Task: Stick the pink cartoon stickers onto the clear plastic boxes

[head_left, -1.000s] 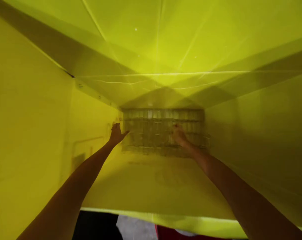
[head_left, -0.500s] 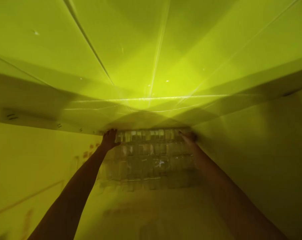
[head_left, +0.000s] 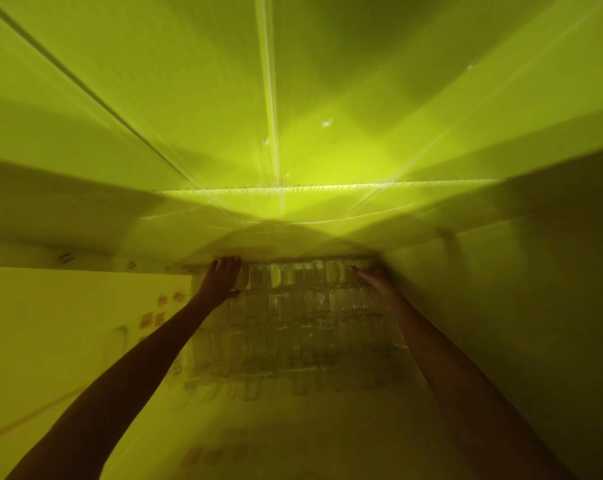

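Observation:
Deep inside a large yellow-green box-like space, a row of clear see-through containers (head_left: 301,273) runs across the far end. At the row's left end is my left hand (head_left: 222,277), its fingers over the end container and its thumb lower on the front. My right hand (head_left: 374,275) closes on the opposite end, its fingertips pointing in toward the row and partly lost in shadow. The row sits between both hands. More clear containers (head_left: 281,340) lie in rows on the near side, blurred; their exact kind is hard to make out.
A creased yellow-green wall (head_left: 301,153) rises behind the row, with a bright seam across it. At right stands a dark side wall (head_left: 531,300). Along the left runs a flap edge (head_left: 96,262) with small dark marks, and reddish printed squares (head_left: 151,319) show below it.
The view has shifted, so the wall creases lie farther left. Both hands stay at the ends of the row, with the left wrist and forearm now lower and farther left.

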Tool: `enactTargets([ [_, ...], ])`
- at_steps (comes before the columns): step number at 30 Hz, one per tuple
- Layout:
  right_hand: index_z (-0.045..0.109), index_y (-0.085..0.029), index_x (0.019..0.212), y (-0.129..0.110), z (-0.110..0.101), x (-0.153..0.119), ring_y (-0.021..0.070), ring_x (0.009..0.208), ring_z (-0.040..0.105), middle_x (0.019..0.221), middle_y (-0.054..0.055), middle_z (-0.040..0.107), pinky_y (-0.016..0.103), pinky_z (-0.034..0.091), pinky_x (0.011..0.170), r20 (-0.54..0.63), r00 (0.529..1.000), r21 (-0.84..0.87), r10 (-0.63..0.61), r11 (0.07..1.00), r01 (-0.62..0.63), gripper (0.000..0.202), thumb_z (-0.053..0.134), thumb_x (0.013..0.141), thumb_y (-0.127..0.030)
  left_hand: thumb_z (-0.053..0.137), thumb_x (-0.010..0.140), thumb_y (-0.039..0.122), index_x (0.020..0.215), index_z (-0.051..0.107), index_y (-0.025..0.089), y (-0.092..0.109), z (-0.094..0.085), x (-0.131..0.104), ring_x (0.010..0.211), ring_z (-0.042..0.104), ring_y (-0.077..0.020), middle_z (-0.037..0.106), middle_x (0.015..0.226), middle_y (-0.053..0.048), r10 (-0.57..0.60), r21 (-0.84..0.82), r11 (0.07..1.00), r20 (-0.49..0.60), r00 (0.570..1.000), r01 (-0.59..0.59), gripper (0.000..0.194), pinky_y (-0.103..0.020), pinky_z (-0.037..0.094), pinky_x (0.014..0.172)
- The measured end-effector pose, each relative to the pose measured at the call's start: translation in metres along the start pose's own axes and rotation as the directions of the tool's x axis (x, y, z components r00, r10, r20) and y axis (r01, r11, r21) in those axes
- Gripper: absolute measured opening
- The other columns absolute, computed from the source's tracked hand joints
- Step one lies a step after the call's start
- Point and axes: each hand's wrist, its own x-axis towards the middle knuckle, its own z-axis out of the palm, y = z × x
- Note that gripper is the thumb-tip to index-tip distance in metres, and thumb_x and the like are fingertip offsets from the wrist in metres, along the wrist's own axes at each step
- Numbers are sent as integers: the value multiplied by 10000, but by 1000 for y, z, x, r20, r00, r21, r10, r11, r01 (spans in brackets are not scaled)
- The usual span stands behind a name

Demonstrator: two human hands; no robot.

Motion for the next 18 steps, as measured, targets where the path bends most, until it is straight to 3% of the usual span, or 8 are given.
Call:
enactTargets([
  [4, 579, -166, 1247, 5, 3, 5, 253, 1091, 627, 1239, 114, 618, 435, 536, 910, 16, 1000, -44, 9, 999, -9, 424, 657, 899, -394, 622, 755, 194, 1493, 285, 93, 27, 0, 13, 1419, 305, -394, 351, 1510, -260, 57, -14, 998, 31, 998, -56, 818, -506, 203, 1156],
  [8, 530, -160, 1328, 10, 7, 10, 365, 1256, 541, 1325, 176, 596, 445, 478, 1009, 9, 1000, -54, 2, 999, -1, 818, 819, 657, -529, 660, 688, 178, 1476, 280, 36, 34, -2, 23, 1382, 346, -424, 384, 1460, -303, 42, -15, 999, 76, 996, -41, 887, -504, 273, 1115],
  [10, 492, -152, 1362, 11, 8, 10, 367, 1283, 521, 1366, 180, 570, 451, 463, 1029, 2, 1000, -50, -5, 999, 5, 896, 820, 633, -556, 687, 681, 242, 1488, 255, 66, 34, -5, 23, 1371, 360, -411, 401, 1452, -281, 33, -20, 999, 85, 996, -31, 932, -489, 287, 1108],
  [13, 520, -132, 1325, 13, 10, 9, 339, 1229, 571, 1325, 180, 599, 434, 489, 991, 3, 1000, -47, -11, 999, 11, 816, 805, 679, -540, 724, 675, 383, 1493, 225, 64, 37, -8, 22, 1325, 397, -426, 421, 1415, -296, -1, -25, 1000, 82, 997, 3, 1010, -498, 311, 1080],
  [18, 583, -158, 1235, 12, 11, 7, 237, 1070, 636, 1235, 106, 625, 441, 536, 904, 6, 1000, -58, -23, 998, 23, 397, 626, 922, -397, 762, 667, 411, 1489, 236, 69, 46, -6, 27, 1306, 375, -489, 387, 1407, -339, -30, -3, 1000, 71, 997, 31, 1034, -568, 297, 1048],
])
